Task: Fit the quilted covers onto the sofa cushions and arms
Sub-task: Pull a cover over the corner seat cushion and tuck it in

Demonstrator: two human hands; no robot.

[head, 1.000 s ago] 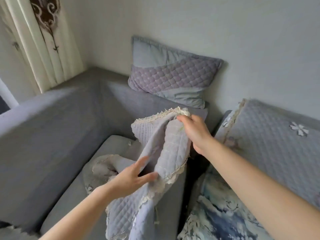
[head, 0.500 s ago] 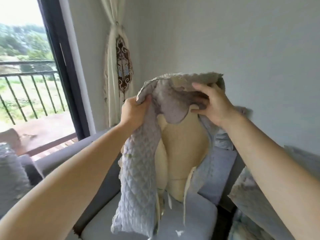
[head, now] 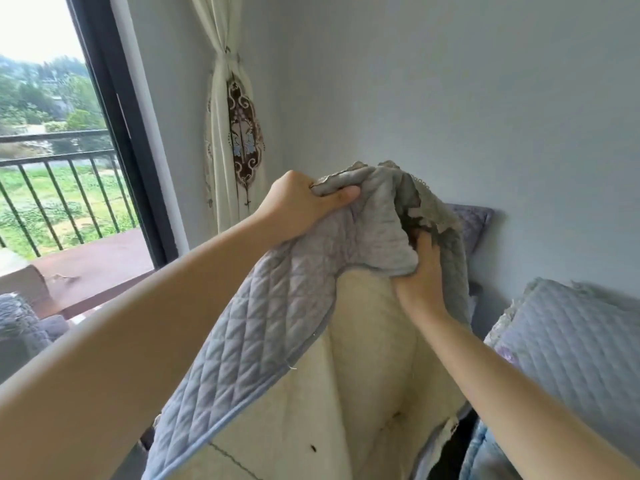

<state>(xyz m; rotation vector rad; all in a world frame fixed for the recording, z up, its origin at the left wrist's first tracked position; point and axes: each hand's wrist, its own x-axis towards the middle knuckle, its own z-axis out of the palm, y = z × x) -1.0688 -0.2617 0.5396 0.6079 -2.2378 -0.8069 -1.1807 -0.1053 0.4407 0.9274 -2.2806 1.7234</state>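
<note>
I hold a grey-blue quilted cover (head: pixel 263 323) up in front of me at chest height; its cream underside (head: pixel 367 393) faces me and its lace-trimmed edge bunches at the top. My left hand (head: pixel 304 206) grips the top edge, thumb over the fabric. My right hand (head: pixel 420 275) clutches a bunched fold just right of it. A sofa part at the right wears a matching quilted cover (head: pixel 568 344). A quilted pillow (head: pixel 472 226) peeks out behind the held cover, against the wall.
A tied cream curtain (head: pixel 230 140) hangs in the corner beside a dark-framed glass door (head: pixel 124 140) onto a railed balcony. Grey sofa parts (head: pixel 24 327) show at the far left. A plain pale wall (head: pixel 450 81) fills the back.
The view has risen from the sofa seat to the wall and window. I lifted the cover off the seat, and both hands shifted along its top edge, opening the cream underside wider.
</note>
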